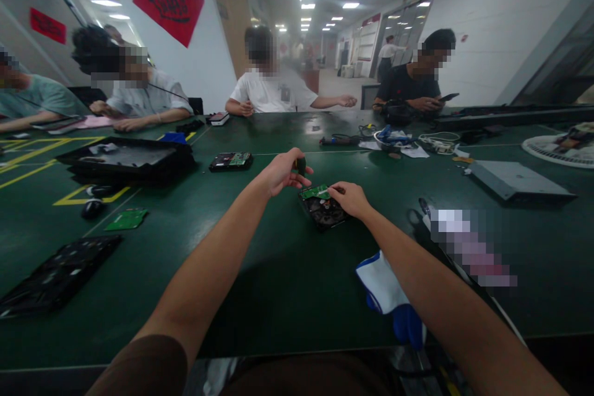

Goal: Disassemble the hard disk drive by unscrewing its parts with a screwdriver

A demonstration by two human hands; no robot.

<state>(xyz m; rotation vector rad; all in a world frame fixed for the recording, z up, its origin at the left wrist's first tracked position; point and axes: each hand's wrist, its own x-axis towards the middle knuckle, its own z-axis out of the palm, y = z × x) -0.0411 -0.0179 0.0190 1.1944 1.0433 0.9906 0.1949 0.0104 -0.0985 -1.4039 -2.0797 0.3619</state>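
A hard drive [327, 213] lies on the green table in front of me, with its green circuit board [316, 192] facing up. At the board's right edge, my right hand [350, 199] has its thumb and fingers closed in a pinch on the circuit board. Just above the drive's far left corner, my left hand [288, 173] is curled around a screwdriver [301, 166] with a dark green and yellow handle. Its tip is too small to make out.
Another hard drive [231, 161], a loose green board [127, 219], black trays [125, 161] and a black panel [60, 272] lie leftward. Blue-and-white gloves [387, 288] rest beneath my right forearm; a grey metal case [520, 180] sits farther right. Several people sit across the table.
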